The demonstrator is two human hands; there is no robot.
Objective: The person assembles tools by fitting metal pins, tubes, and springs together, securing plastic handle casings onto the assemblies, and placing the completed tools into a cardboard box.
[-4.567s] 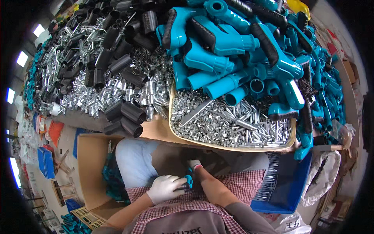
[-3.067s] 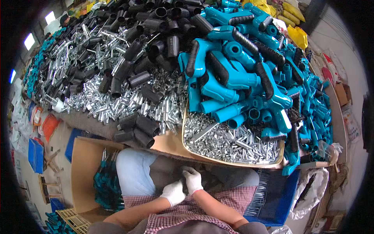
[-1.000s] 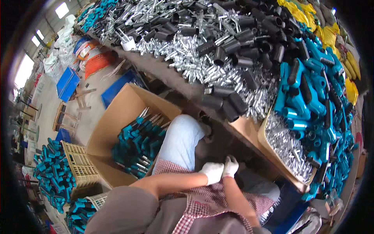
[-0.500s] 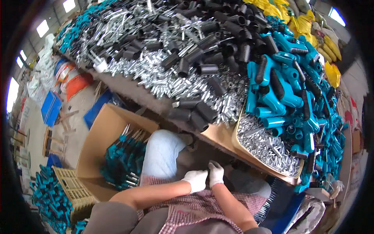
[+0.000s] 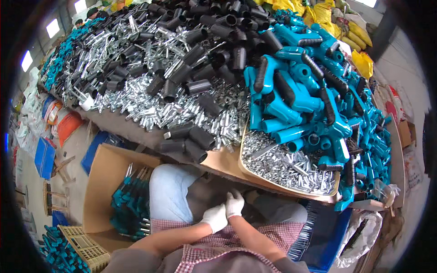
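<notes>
My left hand (image 5: 215, 219) and my right hand (image 5: 235, 203), both in white gloves, meet above my lap, below the table's front edge. The fingers of each are curled closed; whether anything lies inside them is hidden. My right hand sits slightly farther out and touches the left. Beyond them on the table, a shallow cream tray (image 5: 337, 189) holds small silver metal pins (image 5: 298, 168). Teal gun-shaped plastic housings (image 5: 296, 107) with black grips are heaped behind and right of that tray.
Black plastic tubes (image 5: 198, 86) and loose silver metal parts (image 5: 150, 102) cover the table. An open cardboard box (image 5: 98, 195) of teal-handled tools stands left of my knee. A blue bin (image 5: 325, 245) with long metal rods is at my right. A yellow crate (image 5: 84, 245) stands lower left.
My view has turned, so the table and its heaps sit farther left in the picture. My hands have come together, having been slightly apart, and both stay closed.
</notes>
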